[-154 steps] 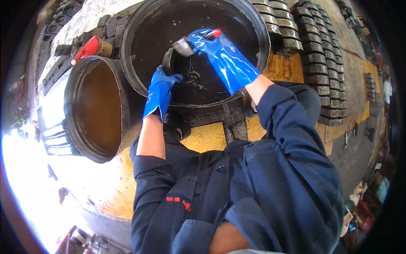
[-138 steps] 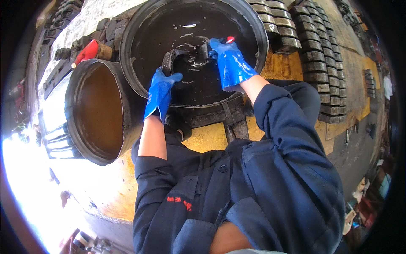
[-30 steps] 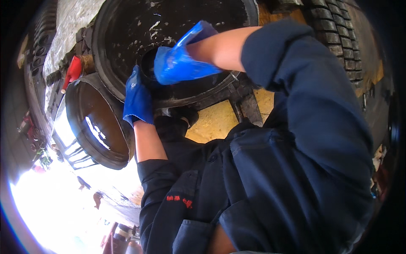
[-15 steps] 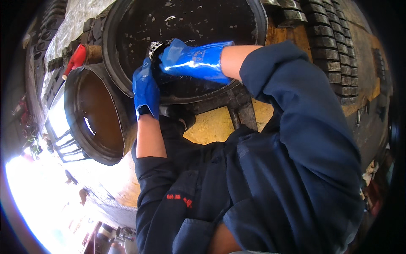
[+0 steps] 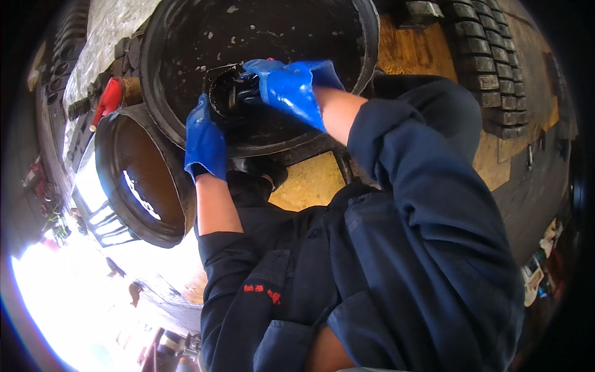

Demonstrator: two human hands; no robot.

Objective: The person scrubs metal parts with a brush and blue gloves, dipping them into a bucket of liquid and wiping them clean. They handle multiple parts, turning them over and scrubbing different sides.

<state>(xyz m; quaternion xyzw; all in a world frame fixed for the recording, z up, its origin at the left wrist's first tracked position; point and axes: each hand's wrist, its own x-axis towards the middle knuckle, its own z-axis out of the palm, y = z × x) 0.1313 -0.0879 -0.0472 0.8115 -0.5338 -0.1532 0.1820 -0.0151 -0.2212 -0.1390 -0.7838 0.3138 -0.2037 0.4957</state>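
Observation:
A dark, wet, ring-shaped metal part is tilted over the dark liquid in a wide black basin. My left hand, in a blue rubber glove, grips the ring's near left side, its fingertips partly hidden. My right hand, gloved the same way, is at the ring's right side, with blackened fingers curled into its opening. A small red bit shows beside the right glove's top edge. Whatever those right fingers hold is too dark to make out.
Left of the basin stands a tilted drum of brown liquid, with a red-handled tool behind it. Stacks of dark ridged metal parts line the right side. Wooden boards lie beyond the basin's right rim.
The ring has turned so its round opening shows. My right hand has shifted slightly right, its fingers now at the opening. The left hand moved slightly down and left.

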